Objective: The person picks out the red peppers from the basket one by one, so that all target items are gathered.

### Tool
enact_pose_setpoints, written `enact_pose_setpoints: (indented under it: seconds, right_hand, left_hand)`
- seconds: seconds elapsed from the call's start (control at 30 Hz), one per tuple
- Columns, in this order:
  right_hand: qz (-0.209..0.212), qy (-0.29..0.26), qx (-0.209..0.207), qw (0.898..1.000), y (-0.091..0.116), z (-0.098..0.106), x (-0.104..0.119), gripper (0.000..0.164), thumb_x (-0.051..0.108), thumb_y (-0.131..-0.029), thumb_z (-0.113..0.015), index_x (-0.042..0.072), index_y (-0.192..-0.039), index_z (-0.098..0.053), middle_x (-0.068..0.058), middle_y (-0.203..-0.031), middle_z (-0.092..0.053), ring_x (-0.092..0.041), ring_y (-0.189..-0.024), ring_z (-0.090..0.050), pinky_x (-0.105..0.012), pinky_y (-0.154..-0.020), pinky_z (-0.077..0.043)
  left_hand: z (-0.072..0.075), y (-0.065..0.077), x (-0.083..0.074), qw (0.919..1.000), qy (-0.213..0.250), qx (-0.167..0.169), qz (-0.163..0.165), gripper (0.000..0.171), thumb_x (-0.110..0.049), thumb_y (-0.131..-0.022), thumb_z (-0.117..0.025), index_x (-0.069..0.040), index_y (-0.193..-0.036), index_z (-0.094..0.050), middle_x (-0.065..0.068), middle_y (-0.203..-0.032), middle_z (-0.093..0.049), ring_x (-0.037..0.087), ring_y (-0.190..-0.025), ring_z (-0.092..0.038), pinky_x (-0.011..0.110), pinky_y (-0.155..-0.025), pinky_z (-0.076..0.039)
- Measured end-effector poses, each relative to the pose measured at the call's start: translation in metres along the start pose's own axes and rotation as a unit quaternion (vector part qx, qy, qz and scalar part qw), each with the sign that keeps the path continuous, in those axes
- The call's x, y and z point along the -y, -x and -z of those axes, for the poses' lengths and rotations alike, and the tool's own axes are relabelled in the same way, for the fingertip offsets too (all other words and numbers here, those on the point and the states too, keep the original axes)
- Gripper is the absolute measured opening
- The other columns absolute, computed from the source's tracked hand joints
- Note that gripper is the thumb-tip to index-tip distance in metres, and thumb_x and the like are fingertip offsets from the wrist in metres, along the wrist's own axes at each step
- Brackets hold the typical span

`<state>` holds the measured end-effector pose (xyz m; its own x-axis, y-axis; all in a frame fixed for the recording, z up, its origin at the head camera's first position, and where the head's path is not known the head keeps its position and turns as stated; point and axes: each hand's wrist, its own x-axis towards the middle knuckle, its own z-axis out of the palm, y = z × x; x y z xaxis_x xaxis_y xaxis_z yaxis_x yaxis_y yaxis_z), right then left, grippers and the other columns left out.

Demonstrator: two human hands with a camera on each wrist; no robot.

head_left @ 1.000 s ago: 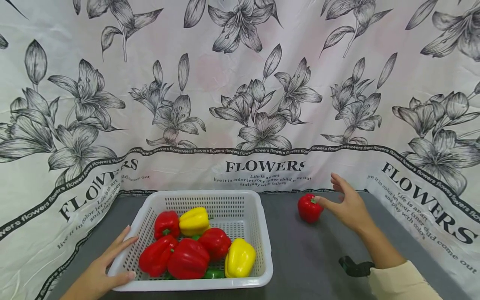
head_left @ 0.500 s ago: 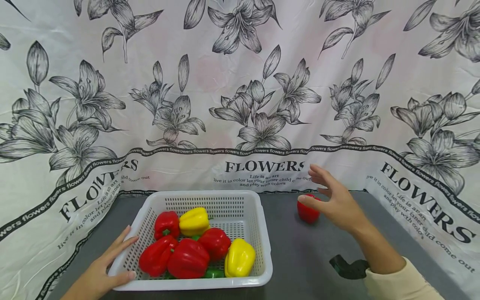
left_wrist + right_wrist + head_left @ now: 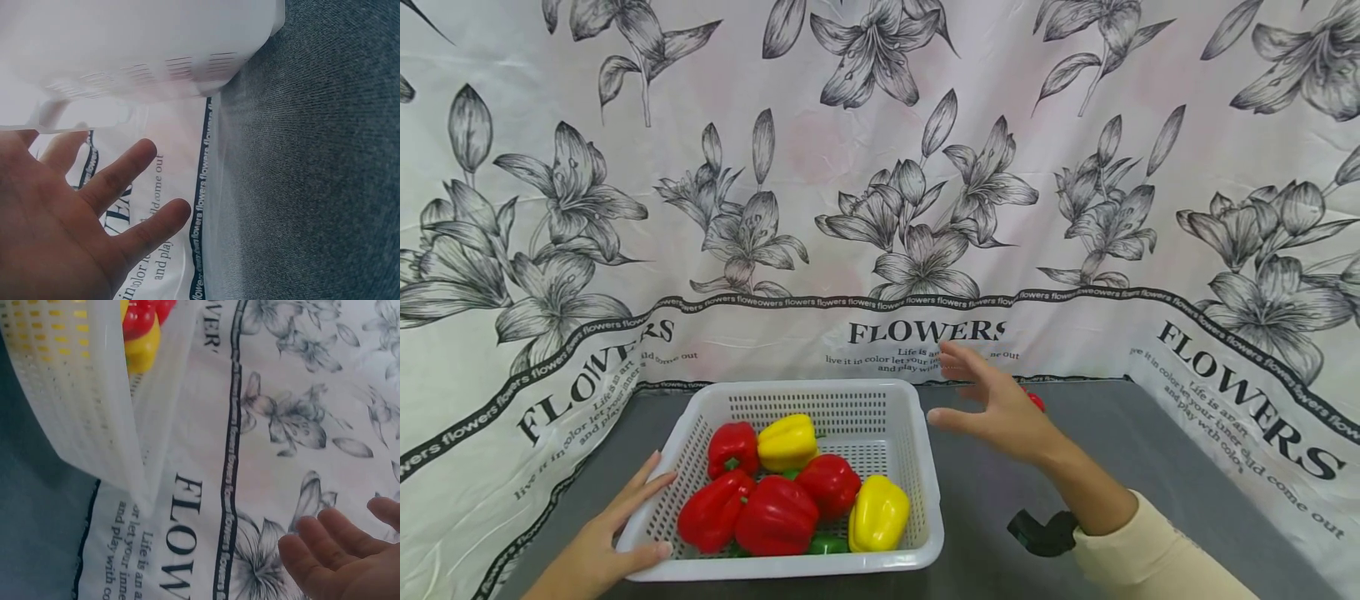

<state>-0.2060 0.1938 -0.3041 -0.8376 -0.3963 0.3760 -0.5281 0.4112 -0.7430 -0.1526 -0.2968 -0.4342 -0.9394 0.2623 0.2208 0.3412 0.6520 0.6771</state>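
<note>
My left hand (image 3: 597, 533) rests with spread, fairly straight fingers against the left side of a white perforated plastic basket (image 3: 931, 483). Its thumb lies at the near left corner; the left wrist view shows fingers extended beside the basket wall. Inside the basket are several red bell peppers (image 3: 777, 517), two yellow bell peppers (image 3: 880, 514) and some green ones (image 3: 828, 546), mostly covered. My right hand (image 3: 1000, 415) hovers just right of the basket, holding nothing, fingers loosely extended and thumb apart. Behind that hand, a red bell pepper (image 3: 1036, 401) on the table is largely hidden.
A dark grey table (image 3: 977, 525) carries the basket. White cloth with a flower print (image 3: 925, 250) hangs behind and at both sides. A black strap-like piece (image 3: 1042, 533) is at the right wrist, beside a cream sleeve (image 3: 1138, 550).
My right hand has moved left, away from the red bell pepper on the table and towards the basket, with nothing in it. My left hand and the basket stay put.
</note>
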Motion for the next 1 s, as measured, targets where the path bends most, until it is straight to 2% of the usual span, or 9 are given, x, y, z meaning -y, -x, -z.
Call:
enact_pose_setpoints:
  seconds: [0.07,0.23,0.37,0.5,0.57,0.8,0.93,1.0]
  right_hand:
    - [0.001,-0.007,0.012,1.0,-0.005,-0.008,0.001,0.08,0.029,-0.084,-0.076,0.019,-0.151,-0.033,-0.01,-0.145,-0.042,-0.031,-0.127,-0.044,-0.055,-0.097,-0.039]
    - [0.005,-0.029,0.048,0.998,-0.015,-0.024,-0.001,0.08,0.032,-0.083,-0.076,0.016,-0.15,-0.035,-0.01,-0.143,-0.044,-0.032,-0.126,-0.045,-0.054,-0.096,-0.04]
    - [0.0,-0.04,0.077,0.996,-0.021,-0.035,-0.006,0.079,0.033,-0.082,-0.076,0.018,-0.149,-0.036,-0.008,-0.142,-0.045,-0.029,-0.123,-0.046,-0.052,-0.096,-0.04]
    - [-0.011,-0.034,0.109,0.993,-0.025,-0.045,-0.009,0.078,0.033,-0.082,-0.075,0.018,-0.149,-0.037,-0.006,-0.141,-0.046,-0.025,-0.121,-0.048,-0.047,-0.095,-0.042]
    - [-0.015,-0.032,0.126,0.991,-0.028,-0.049,-0.009,0.077,0.034,-0.083,-0.074,0.018,-0.148,-0.037,-0.006,-0.141,-0.047,-0.024,-0.121,-0.048,-0.046,-0.095,-0.043]
    - [-0.033,-0.055,0.175,0.982,-0.037,-0.061,-0.014,0.074,0.034,-0.084,-0.073,0.019,-0.148,-0.038,-0.007,-0.14,-0.048,-0.025,-0.121,-0.048,-0.047,-0.094,-0.043]
    - [-0.037,-0.062,0.193,0.979,-0.04,-0.067,-0.018,0.073,0.035,-0.084,-0.073,0.019,-0.147,-0.04,-0.007,-0.139,-0.048,-0.027,-0.121,-0.049,-0.045,-0.093,-0.045]
    - [-0.034,-0.063,0.202,0.977,-0.042,-0.07,-0.019,0.072,0.034,-0.084,-0.073,0.019,-0.147,-0.04,-0.006,-0.138,-0.049,-0.027,-0.12,-0.05,-0.043,-0.092,-0.046]
  left_hand:
    - [0.0,0.001,0.0,0.9999,-0.008,-0.001,-0.006,0.065,-0.021,-0.085,-0.07,-0.018,-0.145,-0.045,-0.012,-0.157,-0.013,-0.014,-0.12,-0.021,0.034,-0.078,-0.048]
    - [0.0,0.002,-0.001,1.0,-0.008,0.0,0.0,0.066,-0.022,-0.085,-0.072,-0.019,-0.145,-0.044,-0.012,-0.158,-0.012,-0.02,-0.118,-0.017,0.031,-0.077,-0.047]
    - [0.0,0.002,-0.002,0.9999,0.008,0.005,0.007,0.065,-0.023,-0.086,-0.07,-0.02,-0.146,-0.044,-0.012,-0.158,-0.011,-0.016,-0.119,-0.02,0.029,-0.076,-0.048]
    - [0.0,0.001,-0.002,0.9999,0.012,0.001,-0.007,0.065,-0.021,-0.086,-0.07,-0.019,-0.145,-0.045,-0.009,-0.159,-0.013,-0.014,-0.12,-0.022,0.029,-0.076,-0.048]
    - [0.0,0.001,-0.004,0.9998,0.017,-0.001,-0.008,0.064,-0.021,-0.086,-0.07,-0.019,-0.145,-0.045,-0.012,-0.158,-0.013,-0.017,-0.118,-0.02,0.029,-0.076,-0.048]
    - [-0.001,0.002,-0.003,0.9991,0.016,-0.013,-0.036,0.066,-0.017,-0.085,-0.071,-0.017,-0.145,-0.045,0.0,-0.159,-0.016,-0.014,-0.12,-0.024,0.029,-0.075,-0.049]
    - [-0.001,0.003,-0.003,0.9996,0.018,-0.01,-0.019,0.065,-0.019,-0.086,-0.071,-0.021,-0.145,-0.045,-0.009,-0.158,-0.016,-0.012,-0.12,-0.027,0.029,-0.075,-0.049]
    - [-0.001,0.003,-0.003,0.9992,0.031,-0.011,-0.025,0.065,-0.017,-0.085,-0.071,-0.019,-0.145,-0.045,-0.01,-0.158,-0.016,-0.01,-0.119,-0.031,0.029,-0.074,-0.05]
